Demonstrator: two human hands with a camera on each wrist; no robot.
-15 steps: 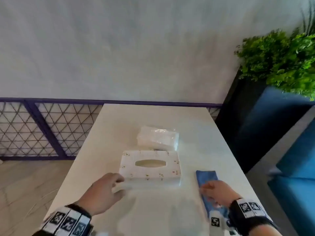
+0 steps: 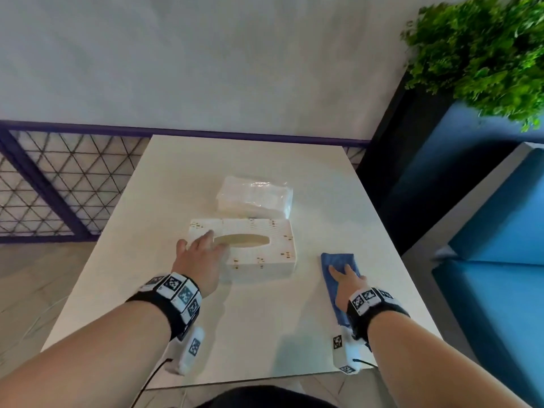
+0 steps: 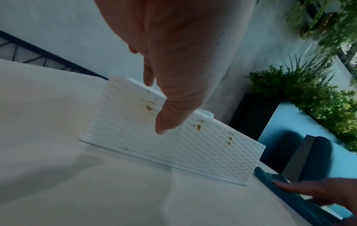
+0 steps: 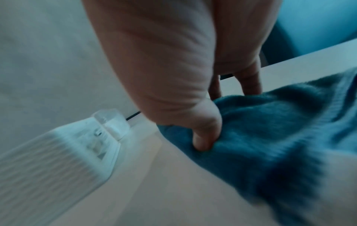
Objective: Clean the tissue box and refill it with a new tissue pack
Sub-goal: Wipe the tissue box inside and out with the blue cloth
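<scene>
Since half a second ago the left hand (image 2: 200,254) has gone from the table beside the tissue box (image 2: 259,248) up onto its left end, fingers straight and slightly spread over the top next to the oval slot; the right hand (image 2: 348,285) has stayed on the blue cloth (image 2: 338,260). Only the head view shows the whole layout on the white table (image 2: 294,334): the box lies flat at the middle, slot up, its long axis running left to right, with the wrapped tissue pack (image 2: 256,198) just behind it and parallel, and the cloth apart to its right, stretched front to back. The left wrist view alone shows the ribbed front wall of the box (image 3: 173,149) with brown specks on it, and the thumb (image 3: 166,122) hanging in front of that wall. The right wrist view, blurred, shows what the head view hides: the thumb (image 4: 203,137) is dug into the bunched cloth (image 4: 270,130), pinching it against the fingers.
</scene>
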